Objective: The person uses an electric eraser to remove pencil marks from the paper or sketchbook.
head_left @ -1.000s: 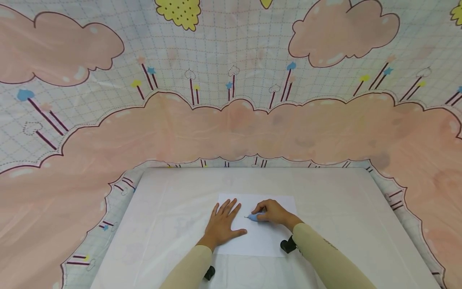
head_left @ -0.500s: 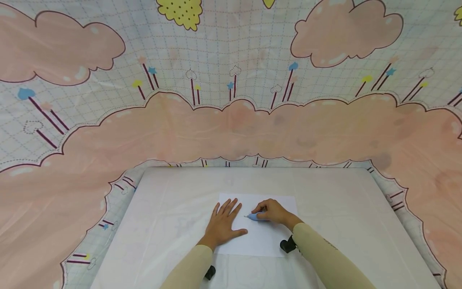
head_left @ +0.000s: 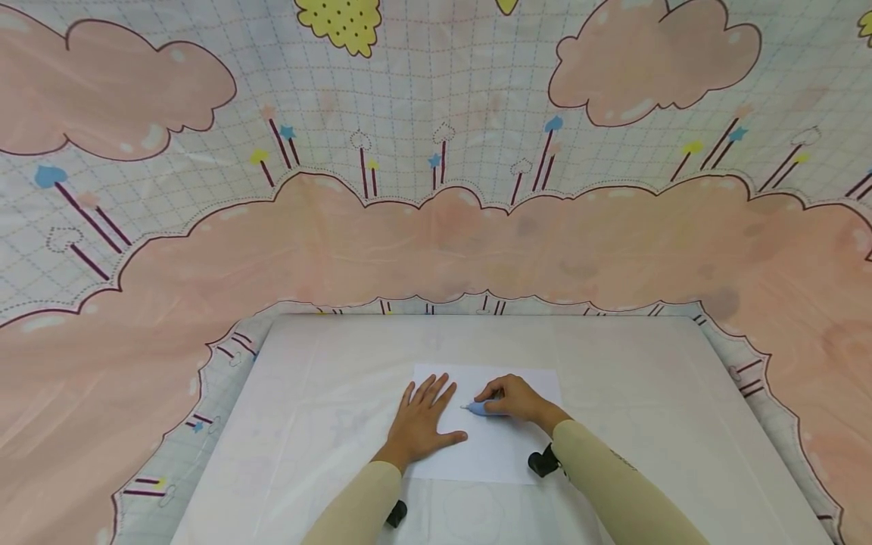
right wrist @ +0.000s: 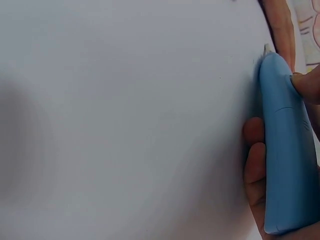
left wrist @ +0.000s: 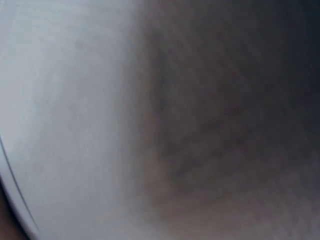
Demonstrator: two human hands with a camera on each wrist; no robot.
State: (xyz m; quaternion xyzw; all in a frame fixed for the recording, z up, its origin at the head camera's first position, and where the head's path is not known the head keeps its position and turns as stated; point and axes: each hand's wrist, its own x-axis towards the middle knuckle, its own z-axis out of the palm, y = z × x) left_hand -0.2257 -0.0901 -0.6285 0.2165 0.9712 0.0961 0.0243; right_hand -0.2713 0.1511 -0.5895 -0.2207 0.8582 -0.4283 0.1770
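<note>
On the white sheet of paper (head_left: 490, 465), my left hand (head_left: 417, 425) rests with its fingers straight and spread and the thumb out to the side. My right hand (head_left: 523, 400) grips a light blue handheld tool (right wrist: 285, 150) with a rounded body and a thin, short tip. The thumb (right wrist: 308, 86) presses near a button-like part by the front, while other fingers curl under the body. In the head view the tool (head_left: 482, 409) points left towards my left hand, its tip at or just above the paper. The left wrist view is too blurred to show the hand's work.
The paper lies on a table with a white cover (head_left: 327, 393). Dark straps or camera mounts (head_left: 543, 462) sit at both wrists. Behind and beside the table hangs cloth printed with pink clouds (head_left: 654, 64). A few tiny specks lie on the paper near the tool's tip.
</note>
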